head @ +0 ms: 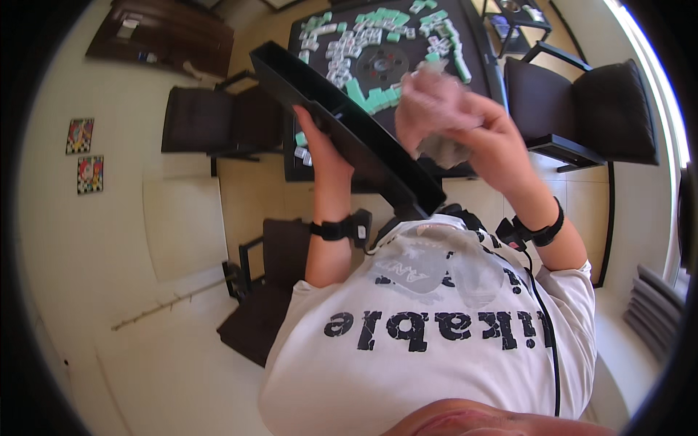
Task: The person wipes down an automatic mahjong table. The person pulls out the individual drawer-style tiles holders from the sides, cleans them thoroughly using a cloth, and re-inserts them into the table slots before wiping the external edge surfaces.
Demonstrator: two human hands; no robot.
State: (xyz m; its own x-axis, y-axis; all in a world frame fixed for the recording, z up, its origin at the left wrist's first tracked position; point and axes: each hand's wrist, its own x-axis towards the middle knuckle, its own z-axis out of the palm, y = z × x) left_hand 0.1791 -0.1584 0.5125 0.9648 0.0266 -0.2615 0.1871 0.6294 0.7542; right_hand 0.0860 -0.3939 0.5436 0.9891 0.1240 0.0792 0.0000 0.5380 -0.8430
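In my left hand (320, 146) is a long, narrow black tray (350, 143), held up at a slant in front of my chest. Its hollow inside faces up toward me, and part of that hand is hidden behind it. My right hand (439, 106), blurred by motion, grips a crumpled greyish cloth (446, 151) close to the tray's right side. Beyond both hands stands a dark mahjong table (475, 32). Green-and-white mahjong tiles (381, 101) lie scattered and in rows around its round centre panel (381, 65).
Dark padded chairs stand left (196, 120) and right (611, 111) of the table, with another chair (256, 305) near my left side. A small black side stand (518, 22) is at the far right. From my right wrist strap (548, 231) a black cable (553, 338) runs down my shirt.
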